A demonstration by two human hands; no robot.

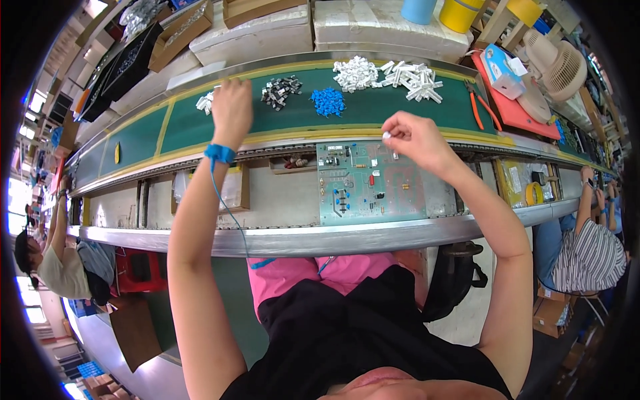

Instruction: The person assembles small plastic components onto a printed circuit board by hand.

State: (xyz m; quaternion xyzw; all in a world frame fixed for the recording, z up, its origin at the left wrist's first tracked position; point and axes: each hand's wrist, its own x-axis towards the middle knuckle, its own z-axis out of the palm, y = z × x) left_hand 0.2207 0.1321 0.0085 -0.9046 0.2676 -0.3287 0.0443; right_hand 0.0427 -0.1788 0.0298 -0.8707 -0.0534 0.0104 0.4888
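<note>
My left hand point(232, 107) reaches over the green belt at the small left heap of white parts point(205, 103). Its fingers curl down and in, and what they hold, if anything, is hidden. A blue wrist strap point(219, 155) with a thin cord circles that wrist. My right hand point(419, 139) hovers above the right upper corner of a green circuit board point(393, 200). Between its thumb and fingertips it pinches a small white part point(387, 135). The board, partly filled with components, rests on the rails in front of me.
Heaps of black-and-grey parts point(280, 92), blue parts point(327, 102) and white parts point(357, 73) lie across the belt. Red-handled pliers point(481, 110) lie at its right, near a fan point(555, 63). A metal rail point(287, 240) runs along the front. People work at both sides.
</note>
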